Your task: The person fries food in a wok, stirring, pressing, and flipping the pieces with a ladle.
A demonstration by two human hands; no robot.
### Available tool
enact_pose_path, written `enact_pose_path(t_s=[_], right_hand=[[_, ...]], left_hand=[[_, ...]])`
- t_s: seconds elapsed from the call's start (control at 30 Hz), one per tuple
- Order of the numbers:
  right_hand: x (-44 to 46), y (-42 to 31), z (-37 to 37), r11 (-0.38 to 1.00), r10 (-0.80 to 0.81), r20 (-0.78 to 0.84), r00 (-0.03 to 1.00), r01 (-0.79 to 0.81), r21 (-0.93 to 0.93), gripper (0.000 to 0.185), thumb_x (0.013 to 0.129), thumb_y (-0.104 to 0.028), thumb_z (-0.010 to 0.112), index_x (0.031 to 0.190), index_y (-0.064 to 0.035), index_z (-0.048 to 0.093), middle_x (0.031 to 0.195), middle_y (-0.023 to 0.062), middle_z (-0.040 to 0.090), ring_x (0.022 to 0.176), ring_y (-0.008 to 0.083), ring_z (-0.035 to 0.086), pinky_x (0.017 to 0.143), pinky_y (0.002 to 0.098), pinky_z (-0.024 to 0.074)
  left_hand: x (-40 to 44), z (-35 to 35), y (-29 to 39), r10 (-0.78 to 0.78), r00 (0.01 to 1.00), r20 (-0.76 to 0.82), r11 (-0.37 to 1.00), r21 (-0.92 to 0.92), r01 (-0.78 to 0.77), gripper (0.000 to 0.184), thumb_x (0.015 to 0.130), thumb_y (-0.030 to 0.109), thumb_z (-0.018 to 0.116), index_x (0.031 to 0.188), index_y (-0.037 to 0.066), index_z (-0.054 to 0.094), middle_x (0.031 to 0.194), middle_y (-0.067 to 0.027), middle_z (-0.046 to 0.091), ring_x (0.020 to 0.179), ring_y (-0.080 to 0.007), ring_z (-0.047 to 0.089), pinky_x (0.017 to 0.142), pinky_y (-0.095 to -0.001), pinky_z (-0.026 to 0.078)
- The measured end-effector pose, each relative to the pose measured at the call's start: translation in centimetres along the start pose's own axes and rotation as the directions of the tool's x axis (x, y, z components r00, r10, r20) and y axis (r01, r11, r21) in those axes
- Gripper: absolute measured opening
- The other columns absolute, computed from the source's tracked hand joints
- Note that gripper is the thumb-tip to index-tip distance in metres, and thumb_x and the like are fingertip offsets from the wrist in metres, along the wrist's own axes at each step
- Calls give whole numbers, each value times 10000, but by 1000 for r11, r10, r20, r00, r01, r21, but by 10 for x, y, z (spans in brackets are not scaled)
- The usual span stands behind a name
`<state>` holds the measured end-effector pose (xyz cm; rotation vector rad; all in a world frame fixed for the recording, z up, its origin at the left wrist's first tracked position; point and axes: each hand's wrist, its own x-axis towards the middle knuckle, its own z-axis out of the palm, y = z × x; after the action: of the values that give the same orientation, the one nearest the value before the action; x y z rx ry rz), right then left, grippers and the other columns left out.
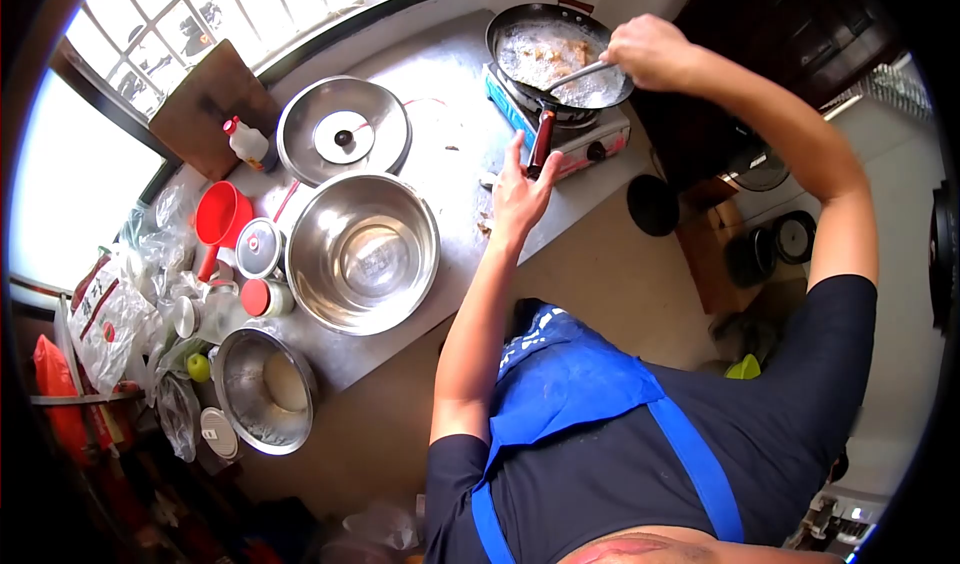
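Observation:
A dark frying pan (pixel 624 92) sits on a portable gas stove (pixel 592 154). Bubbling, foamy liquid fills it, with golden-brown food (pixel 566 54) inside. My right hand (pixel 650 52) is closed around a long, thin grey utensil (pixel 580 76) that slants down into the liquid; its exact kind is unclear. At the near side of the pan, my left hand (pixel 522 196) has its thumb and a finger spread on either side of the red-brown pan handle (pixel 542 142). The fingers do not wrap round the handle; whether they touch it I cannot tell.
Left on the metal counter (pixel 450 114) stand a large steel bowl (pixel 335 289), a pan lid (pixel 300 129), a red dipper (pixel 222 214) and jars. A second bowl (pixel 240 374) stands lower left. Below the counter's front edge is the floor (pixel 590 264).

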<state>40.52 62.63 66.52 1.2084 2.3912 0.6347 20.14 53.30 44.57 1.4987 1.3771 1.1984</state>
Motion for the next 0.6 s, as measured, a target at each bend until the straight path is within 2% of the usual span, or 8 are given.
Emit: enact_pose_path(t_s=[0.07,0.1,0.17,0.2,0.23,0.33,0.43,0.6], right_hand=[[-1,-22,14,995,-13,1,1000,13,-96,102,749,-91,626,687,-78,707,737,112,710,697,253,714,624,350,568],[-2,-30,21,995,13,-7,1000,-14,-94,123,758,-87,616,686,-70,714,739,116,713,715,251,719,640,352,572],[-4,-44,32,995,56,-34,998,-59,-86,131,766,-97,612,701,-76,724,743,118,715,721,251,722,651,354,574],[-7,-53,42,997,59,-105,993,-65,-50,142,779,-116,613,714,-76,732,744,124,716,718,245,724,653,356,574],[-8,-65,48,994,107,-79,991,-109,-19,151,789,-133,614,722,-66,731,775,132,715,743,242,722,656,354,573],[-6,-89,59,988,123,-45,991,-127,-92,142,787,-119,620,770,-47,742,834,142,699,788,247,710,649,337,571],[-3,-105,70,980,145,-47,988,-150,-133,155,793,-120,618,802,-38,749,855,153,694,788,243,711,631,329,568],[22,-103,103,953,247,-84,965,-258,-161,183,830,-132,602,855,-29,752,897,164,693,811,242,717,639,324,577]], left_hand=[[9,17,-15,11,999,53,1000,-2,-11,557,914,389,646,1338,41,550,973,-235,705,922,-405,681,840,-456,523],[6,21,-17,11,998,62,1000,-1,-11,557,914,389,646,1338,41,550,973,-235,705,922,-405,681,840,-456,523],[6,27,-15,72,995,-76,997,2,-72,419,911,321,636,1218,35,643,993,-260,697,951,-417,674,850,-463,521],[7,26,-13,48,997,-55,999,17,-47,397,910,285,620,1218,35,641,961,-247,703,906,-417,681,835,-461,526],[5,22,-6,55,997,-47,998,15,-55,397,910,285,620,1218,35,641,961,-247,703,906,-417,681,835,-461,526],[4,20,1,88,994,-71,994,70,-83,394,902,273,610,1204,23,648,928,-243,706,869,-412,688,802,-465,536],[3,22,-1,34,997,-65,997,74,-29,399,902,286,608,1209,37,664,981,-230,708,920,-386,688,842,-438,521],[-1,15,12,-20,999,-36,989,143,25,427,904,309,598,1249,62,649,988,-222,710,926,-393,684,852,-449,519]])
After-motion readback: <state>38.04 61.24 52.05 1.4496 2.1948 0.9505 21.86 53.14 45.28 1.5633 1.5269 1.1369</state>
